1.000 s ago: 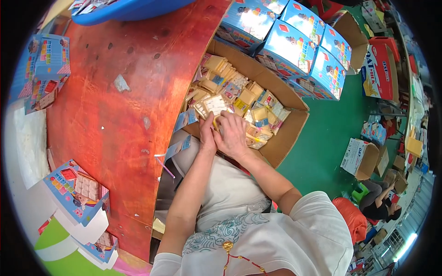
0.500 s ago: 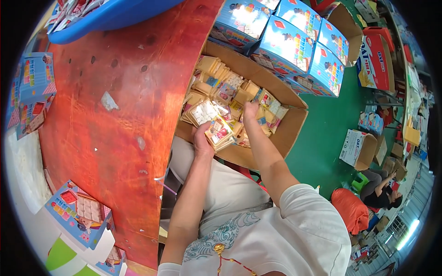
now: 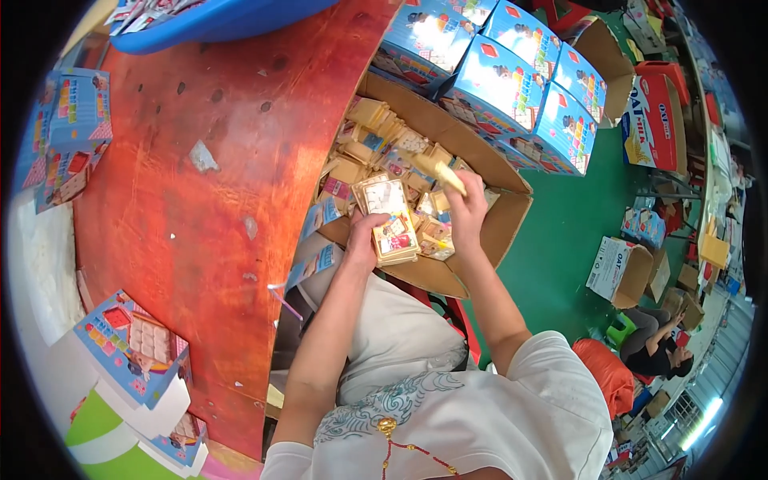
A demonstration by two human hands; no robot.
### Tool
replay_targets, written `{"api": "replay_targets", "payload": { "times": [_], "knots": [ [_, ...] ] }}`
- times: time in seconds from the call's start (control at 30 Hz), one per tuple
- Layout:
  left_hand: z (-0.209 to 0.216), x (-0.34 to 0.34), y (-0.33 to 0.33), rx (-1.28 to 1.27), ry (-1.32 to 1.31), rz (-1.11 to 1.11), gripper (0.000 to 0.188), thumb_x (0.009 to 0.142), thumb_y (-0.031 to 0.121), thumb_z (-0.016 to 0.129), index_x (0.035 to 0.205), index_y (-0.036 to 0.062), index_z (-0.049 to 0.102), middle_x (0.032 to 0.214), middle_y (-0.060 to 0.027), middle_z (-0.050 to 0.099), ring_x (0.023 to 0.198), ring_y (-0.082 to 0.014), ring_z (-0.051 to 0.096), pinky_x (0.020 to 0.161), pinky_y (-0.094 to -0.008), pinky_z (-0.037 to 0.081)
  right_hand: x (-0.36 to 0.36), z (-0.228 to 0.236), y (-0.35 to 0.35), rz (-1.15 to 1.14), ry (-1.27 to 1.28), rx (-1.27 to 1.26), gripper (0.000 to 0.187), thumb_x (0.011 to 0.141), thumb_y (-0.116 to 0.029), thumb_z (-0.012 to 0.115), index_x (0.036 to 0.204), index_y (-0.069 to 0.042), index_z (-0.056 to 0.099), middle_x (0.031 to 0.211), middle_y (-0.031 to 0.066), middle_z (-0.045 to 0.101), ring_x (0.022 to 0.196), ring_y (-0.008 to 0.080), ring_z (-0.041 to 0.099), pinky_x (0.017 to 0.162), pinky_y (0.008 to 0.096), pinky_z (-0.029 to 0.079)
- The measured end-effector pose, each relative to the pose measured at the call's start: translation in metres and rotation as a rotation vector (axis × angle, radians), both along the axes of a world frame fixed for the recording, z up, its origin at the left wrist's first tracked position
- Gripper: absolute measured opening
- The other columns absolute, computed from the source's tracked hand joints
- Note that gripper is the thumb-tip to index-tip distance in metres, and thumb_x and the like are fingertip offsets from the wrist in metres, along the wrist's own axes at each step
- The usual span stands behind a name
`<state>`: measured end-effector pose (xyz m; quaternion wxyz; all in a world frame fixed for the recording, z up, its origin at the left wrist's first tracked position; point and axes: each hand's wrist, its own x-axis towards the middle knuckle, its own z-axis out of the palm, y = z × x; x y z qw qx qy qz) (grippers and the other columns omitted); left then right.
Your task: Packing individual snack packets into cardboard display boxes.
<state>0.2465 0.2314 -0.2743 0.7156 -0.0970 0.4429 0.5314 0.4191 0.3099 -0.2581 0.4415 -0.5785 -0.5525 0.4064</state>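
Observation:
My left hand [image 3: 364, 242] is closed round a stack of small flat clear-fronted packets [image 3: 387, 210], white blocks showing in the top one. Over the right side of the open carton, my right hand [image 3: 470, 210] grips a thin pale-yellow packet [image 3: 442, 173] by its end, seen nearly edge-on. Whether it is one packet or more I cannot tell. Beneath both hands, the brown carton [image 3: 506, 228] is heaped with loose packets [image 3: 368, 144] of the same kind, lying at all angles.
To the left lies a worn red wooden table [image 3: 192, 248] with a blue basin [image 3: 216, 28] at its far end. Blue printed boxes [image 3: 500, 84] are stacked beyond the carton; more printed boxes [image 3: 132, 344] stand at the table's left. A seated person [image 3: 660, 352] is far right.
My right hand has risen out of the heap toward the right, now with a pale packet in it. The stack in my left hand has turned more upright. Blue box flaps now show beside the left wrist.

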Motion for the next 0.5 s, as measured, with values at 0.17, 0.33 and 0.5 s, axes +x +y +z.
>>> {"api": "replay_targets", "payload": {
  "times": [0.17, 0.33, 0.5],
  "knots": [
    [0.036, 0.016, -0.010, 0.080, -0.043, -0.012, 0.059, 0.077, 0.001, 0.049, 0.135, 0.0056, 0.038, 0.122, -0.0137, 0.056, 0.110, -0.0288, 0.059, 0.093, -0.0408, 0.051, 0.011, 0.069, -0.045, 0.420, -0.229, 0.373, 0.032, 0.069, 0.007, 0.058, 0.099, -0.001, 0.064, 0.107, 0.0163, 0.059, 0.095, 0.0314, 0.060, 0.083, 0.0375, 0.049],
    [0.070, 0.020, -0.034, 0.156, -0.328, 0.088, 0.049, 0.088, 0.019, 0.048, 0.133, -0.0016, 0.041, 0.127, -0.0172, 0.055, 0.113, -0.0306, 0.057, 0.098, -0.0419, 0.047, 0.030, 0.096, -0.074, 0.550, -0.387, 0.543, 0.038, 0.064, 0.010, 0.057, 0.100, 0.000, 0.064, 0.112, 0.0196, 0.058, 0.099, 0.0358, 0.060, 0.084, 0.0405, 0.051],
    [0.101, 0.031, -0.058, 0.211, -0.237, 0.078, 0.051, 0.093, 0.030, 0.051, 0.130, -0.0028, 0.044, 0.122, -0.0176, 0.058, 0.109, -0.0293, 0.060, 0.096, -0.0398, 0.048, 0.031, 0.108, -0.099, 0.669, -0.472, 0.636, 0.041, 0.065, 0.011, 0.057, 0.104, 0.000, 0.063, 0.115, 0.0217, 0.057, 0.101, 0.0379, 0.059, 0.086, 0.0423, 0.051]
  ]
}}
